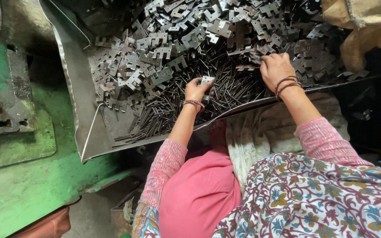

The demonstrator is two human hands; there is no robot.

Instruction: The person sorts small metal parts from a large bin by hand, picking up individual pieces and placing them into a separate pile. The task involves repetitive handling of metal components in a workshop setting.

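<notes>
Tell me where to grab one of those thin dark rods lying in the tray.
Pinch a rod near its free end with two fingers, coming from above. The rods lie flat and crisscrossed on the tray beside the left hand, so the middles are pinned under neighbours.

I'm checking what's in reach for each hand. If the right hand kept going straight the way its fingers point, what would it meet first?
The right hand points up-left into the tray; it would meet the heap of notched metal plates first. Its fingertips already seem to touch one, though depth is unclear.
</notes>
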